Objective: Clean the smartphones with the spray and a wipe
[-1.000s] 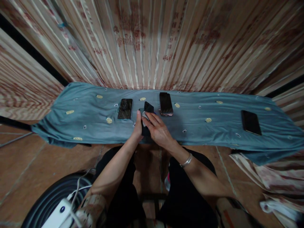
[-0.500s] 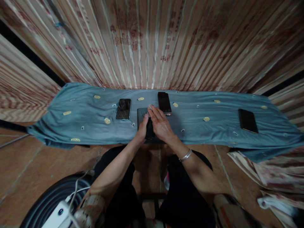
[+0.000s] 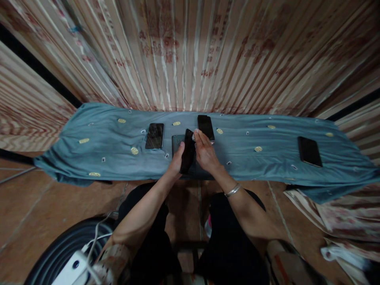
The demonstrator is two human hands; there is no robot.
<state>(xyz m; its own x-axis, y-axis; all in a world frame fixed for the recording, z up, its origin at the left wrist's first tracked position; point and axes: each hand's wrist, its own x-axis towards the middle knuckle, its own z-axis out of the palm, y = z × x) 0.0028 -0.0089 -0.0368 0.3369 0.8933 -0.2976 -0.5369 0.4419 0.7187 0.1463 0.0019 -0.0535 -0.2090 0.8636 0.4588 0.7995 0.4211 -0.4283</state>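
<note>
Pleated curtains [image 3: 192,59] with reddish prints hang behind a long, narrow table covered by a blue-green cloth [image 3: 237,158], which is patterned with yellow ovals and small white-edged marks. Near the middle of it, a black phone [image 3: 187,154] is held up at a tilt, its long side slanting towards the person. The left hand [image 3: 177,159] grasps this phone by its left side, thumb pointing up along the edge. The right hand [image 3: 206,153] is at the phone's other side, fingers bent and pinching a small pale wad [image 3: 194,137] close to the upper right edge; it looks like a wipe or scrap of cloth, though it is too small to be sure.

Just behind the left thumb lies a grey-backed phone [image 3: 177,140], partly covered by the hand and the held phone. Beyond the right fingers sits a stack of phones [image 3: 205,124]. Another dark phone [image 3: 154,135] lies flat to the left, and one more black phone [image 3: 310,151] lies well apart at the right end. A silver bracelet [image 3: 233,190] circles the right wrist. Below, on the tiled floor [image 3: 23,206], a white box [image 3: 71,269] with a cable [image 3: 95,237] shows over a black ridged round thing [image 3: 50,241].
</note>
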